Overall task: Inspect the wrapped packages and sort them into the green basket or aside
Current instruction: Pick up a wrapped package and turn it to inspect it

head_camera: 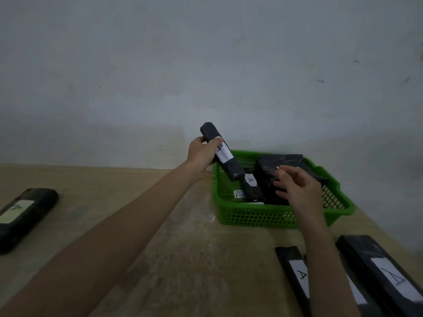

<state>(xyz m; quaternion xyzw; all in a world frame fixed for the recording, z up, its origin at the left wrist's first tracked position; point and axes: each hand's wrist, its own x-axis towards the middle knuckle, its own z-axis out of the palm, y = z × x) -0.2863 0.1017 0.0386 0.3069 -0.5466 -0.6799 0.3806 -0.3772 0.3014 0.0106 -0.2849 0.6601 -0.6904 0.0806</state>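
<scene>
Leftward, lying aside at left edge of table: one wrapped package. Gripping labelled package in left hand, fingers curled round it, tilting above left rim of green basket, probably reading label. Hovering right hand over basket contents, fingers loosely spread, holding nothing. Waiting at near right corner: more packages. Backing scuffed table: grey wall.

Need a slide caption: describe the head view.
Left hand holds a labelled black package by the green basket, right hand open.

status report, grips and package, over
Left grip holds black plastic-wrapped package labelled A, tilted at rim of green plastic mesh basket. Right grip open over large black wrapped package inside. Nothing blocking.
</scene>
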